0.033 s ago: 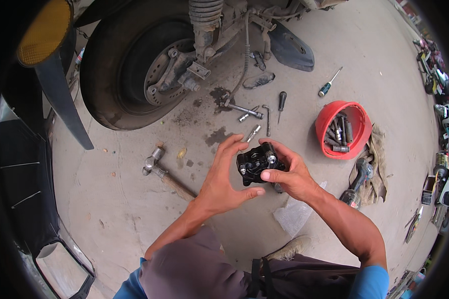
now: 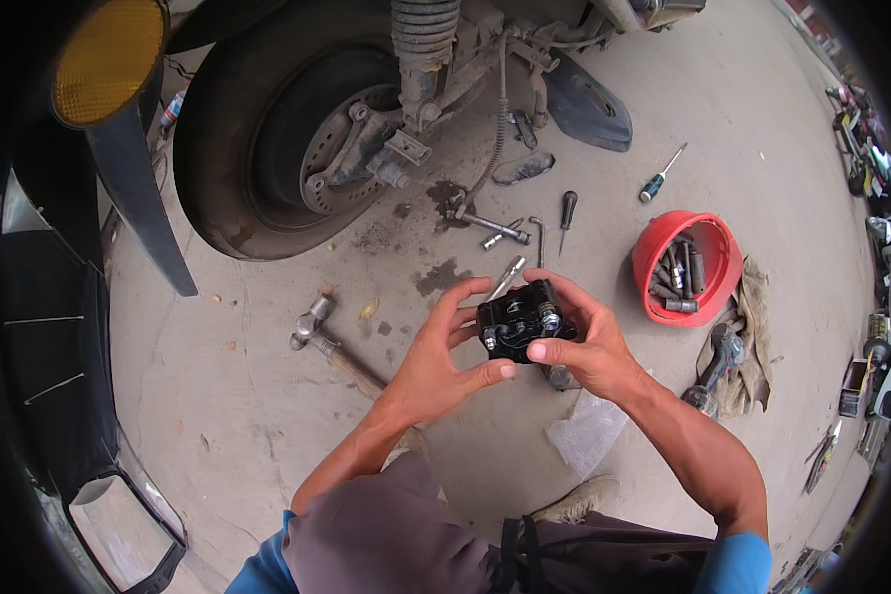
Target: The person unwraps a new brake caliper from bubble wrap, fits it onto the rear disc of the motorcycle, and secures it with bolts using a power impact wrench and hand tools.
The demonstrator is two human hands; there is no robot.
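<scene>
In the head view, the right hand [image 2: 592,346] grips a black brake caliper [image 2: 517,325], its long axis seemingly left to right; the left hand [image 2: 441,361] curves round its left end, contact unclear. The brake disc [image 2: 319,148] stands far left.

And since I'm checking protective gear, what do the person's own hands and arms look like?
The left hand and right hand are both ungloved, with no watch, bracelet or ring visible. The forearms are bare; blue fabric sleeves end near the elbows.
</scene>
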